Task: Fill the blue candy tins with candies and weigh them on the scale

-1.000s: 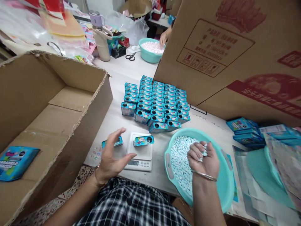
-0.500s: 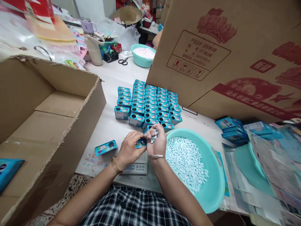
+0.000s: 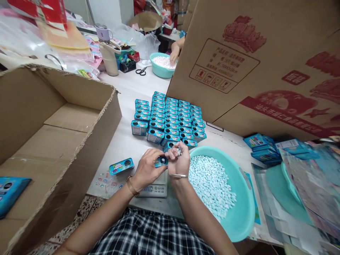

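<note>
My left hand (image 3: 148, 166) grips a small blue tin (image 3: 160, 162) above a scale (image 3: 155, 190). Against the tin's right end is my right hand (image 3: 180, 159), its fingers curled around several pale candies (image 3: 179, 151). A turquoise basin (image 3: 243, 216) of the same light blue candies (image 3: 211, 186) stands right of my right forearm. Left of the scale, another blue tin (image 3: 121, 166) lies by itself. Beyond my hands, rows of blue tins (image 3: 171, 120) with round dark openings on top stand close together.
An open cardboard box (image 3: 98, 124) is on the left, with a blue packet (image 3: 12, 193) inside. A large closed carton (image 3: 252, 71) rises behind the tins. Another person's hand (image 3: 174, 55) reaches into a far basin (image 3: 162, 72); scissors (image 3: 141, 71) lie beside it.
My right fingers have curled further over the candies, and fewer of them show. A pale candy now shows at the held tin's opening. The other person's hand has come into the far basin.
</note>
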`<state>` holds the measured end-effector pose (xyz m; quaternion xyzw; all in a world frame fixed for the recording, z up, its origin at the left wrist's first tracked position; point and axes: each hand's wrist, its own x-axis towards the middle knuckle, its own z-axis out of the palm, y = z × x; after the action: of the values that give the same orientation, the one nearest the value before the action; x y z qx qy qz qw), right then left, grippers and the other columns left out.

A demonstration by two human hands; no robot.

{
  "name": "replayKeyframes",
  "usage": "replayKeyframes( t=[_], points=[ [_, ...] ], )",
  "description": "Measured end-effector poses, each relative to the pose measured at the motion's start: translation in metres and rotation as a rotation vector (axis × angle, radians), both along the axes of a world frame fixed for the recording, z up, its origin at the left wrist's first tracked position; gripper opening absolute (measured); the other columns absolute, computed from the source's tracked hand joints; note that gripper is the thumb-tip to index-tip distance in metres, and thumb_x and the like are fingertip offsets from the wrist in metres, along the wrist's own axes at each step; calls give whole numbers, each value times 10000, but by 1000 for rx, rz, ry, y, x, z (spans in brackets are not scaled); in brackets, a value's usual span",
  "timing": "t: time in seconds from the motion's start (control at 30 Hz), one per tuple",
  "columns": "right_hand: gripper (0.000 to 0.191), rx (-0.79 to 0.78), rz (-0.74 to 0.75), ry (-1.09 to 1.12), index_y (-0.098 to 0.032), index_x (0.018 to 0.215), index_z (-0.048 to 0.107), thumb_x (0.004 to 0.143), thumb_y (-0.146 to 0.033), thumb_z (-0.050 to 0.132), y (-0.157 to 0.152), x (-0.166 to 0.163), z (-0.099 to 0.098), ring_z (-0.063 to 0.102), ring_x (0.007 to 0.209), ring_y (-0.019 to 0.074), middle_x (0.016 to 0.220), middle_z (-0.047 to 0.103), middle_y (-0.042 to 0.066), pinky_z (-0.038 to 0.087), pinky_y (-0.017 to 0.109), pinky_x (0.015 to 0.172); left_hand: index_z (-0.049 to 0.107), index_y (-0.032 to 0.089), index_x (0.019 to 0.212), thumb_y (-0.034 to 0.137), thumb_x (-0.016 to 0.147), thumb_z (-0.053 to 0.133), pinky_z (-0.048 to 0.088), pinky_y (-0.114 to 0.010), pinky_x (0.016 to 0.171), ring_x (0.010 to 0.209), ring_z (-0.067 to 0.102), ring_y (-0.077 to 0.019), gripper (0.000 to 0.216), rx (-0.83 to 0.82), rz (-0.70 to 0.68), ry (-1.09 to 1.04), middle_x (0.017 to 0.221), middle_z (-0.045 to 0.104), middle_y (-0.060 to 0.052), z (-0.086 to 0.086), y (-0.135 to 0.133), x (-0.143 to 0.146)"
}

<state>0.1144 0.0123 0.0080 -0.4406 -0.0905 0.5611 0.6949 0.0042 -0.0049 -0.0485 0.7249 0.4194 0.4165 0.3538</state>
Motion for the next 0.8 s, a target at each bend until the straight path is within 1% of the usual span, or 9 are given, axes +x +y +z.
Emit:
replayKeyframes(
  t=[0.07, 0.13, 0.2, 0.27, 0.4, 0.5, 0.67, 0.73, 0.8],
  points=[
    [191, -32, 59, 150, -193, 673, 477, 805, -292, 573, 2, 11, 2, 222, 343, 36, 433, 311, -126, 251, 184, 394, 617, 203, 1076, 202, 760, 744, 462, -372, 907, 1030, 558, -218, 341, 1, -8, 9, 1055, 627, -54, 1, 1, -2],
    [191, -24, 116, 284, -194, 670, 462, 837, -266, 523, 1, 27, 8, 208, 327, 36, 436, 309, -122, 199, 179, 364, 604, 203, 1124, 272, 748, 773, 460, -383, 937, 1066, 559, -227, 418, -5, -22, 9, 1104, 623, -68, 6, 1, -8],
    [186, 35, 139, 351, -193, 670, 456, 847, -231, 500, -3, 48, 17, 235, 330, 38, 449, 318, -113, 192, 178, 357, 580, 211, 1187, 312, 751, 778, 447, -385, 982, 1115, 555, -227, 490, -14, -17, -11, 1166, 614, -74, 15, -1, -18],
    [167, 114, 116, 357, -190, 677, 461, 840, -197, 495, -12, 73, 28, 259, 342, 43, 458, 318, -107, 215, 183, 362, 563, 221, 1226, 329, 772, 761, 430, -375, 1018, 1152, 551, -219, 507, -20, 27, -42, 1209, 607, -70, 27, -2, -32],
    [126, 220, 2, 279, -189, 690, 462, 806, -176, 508, -41, 124, 42, 258, 363, 51, 476, 309, -100, 270, 197, 379, 580, 227, 1214, 324, 808, 726, 431, -338, 1022, 1150, 566, -197, 442, -16, 178, -62, 1218, 618, -45, 48, -5, -59],
    [118, 237, -67, 216, -192, 694, 453, 779, -172, 532, -66, 154, 41, 269, 376, 54, 486, 314, -98, 303, 200, 390, 594, 226, 1190, 306, 821, 713, 439, -322, 1008, 1119, 582, -187, 396, -9, 227, -54, 1193, 628, -32, 54, -5, -70],
    [142, 200, -161, 119, -194, 696, 446, 745, -169, 577, -94, 179, 33, 277, 382, 49, 492, 333, -101, 317, 186, 400, 602, 231, 1173, 306, 829, 703, 437, -317, 1009, 1115, 582, -185, 366, -6, 197, 3, 1187, 630, -23, 56, -2, -69],
    [171, 147, -171, 54, -196, 691, 444, 737, -189, 609, -100, 183, 30, 260, 383, 47, 489, 333, -103, 300, 178, 402, 599, 233, 1180, 319, 833, 698, 439, -312, 1001, 1115, 580, -185, 370, -8, 163, 41, 1192, 630, -24, 57, -1, -66],
    [199, 61, -138, -76, -200, 695, 453, 749, -259, 635, -105, 186, 26, 218, 382, 49, 488, 323, -105, 257, 182, 396, 592, 233, 1191, 338, 837, 693, 440, -317, 997, 1119, 577, -191, 383, -11, 121, 75, 1195, 631, -29, 58, -1, -63]
  ],
)
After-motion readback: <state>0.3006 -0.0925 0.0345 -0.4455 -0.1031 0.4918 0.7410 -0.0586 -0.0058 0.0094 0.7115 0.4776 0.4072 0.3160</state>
